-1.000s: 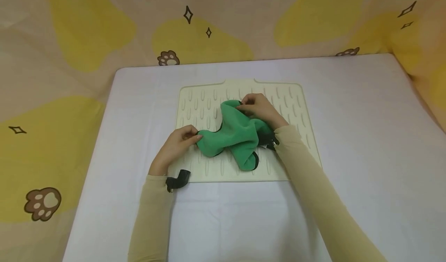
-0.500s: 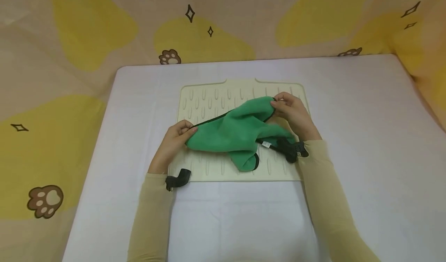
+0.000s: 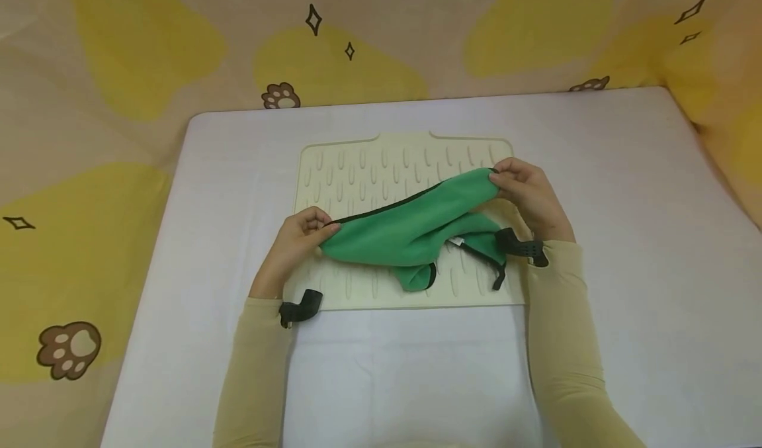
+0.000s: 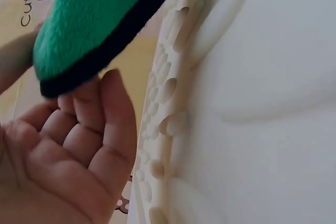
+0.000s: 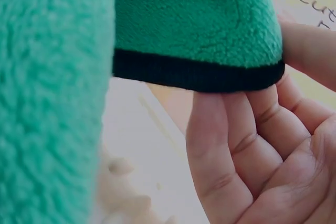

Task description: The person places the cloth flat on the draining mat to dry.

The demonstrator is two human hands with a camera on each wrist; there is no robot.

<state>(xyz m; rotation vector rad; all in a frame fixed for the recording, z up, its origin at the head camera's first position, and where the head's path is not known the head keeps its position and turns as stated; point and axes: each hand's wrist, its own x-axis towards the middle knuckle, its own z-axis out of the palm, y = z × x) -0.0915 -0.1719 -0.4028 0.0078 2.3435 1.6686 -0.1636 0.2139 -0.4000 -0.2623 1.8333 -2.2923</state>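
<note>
A green fleece cloth (image 3: 411, 226) with black edging stretches between my two hands in the head view. My left hand (image 3: 297, 236) pinches its left corner between thumb and fingers. The upper right corner is pinched by my right hand (image 3: 532, 193), set higher and farther back. Between them the black-edged top side runs nearly straight. Lower folds of the cloth hang bunched, with a small white tag (image 3: 456, 241) and a black strap end (image 3: 499, 277) showing. Both wrist views show the fuzzy pile and black binding close up, at the fingertips.
Under the cloth lies a cream ribbed mat (image 3: 339, 170) with a notch at its back edge. It rests on a white table (image 3: 643, 236). A patterned yellow and beige fabric (image 3: 381, 31) rises behind the table. Each wrist wears a black camera mount (image 3: 300, 308).
My right hand has taken the cloth's upper corner away to the right, pulling the top edge out long. My left hand has kept its pinch and hardly moved.
</note>
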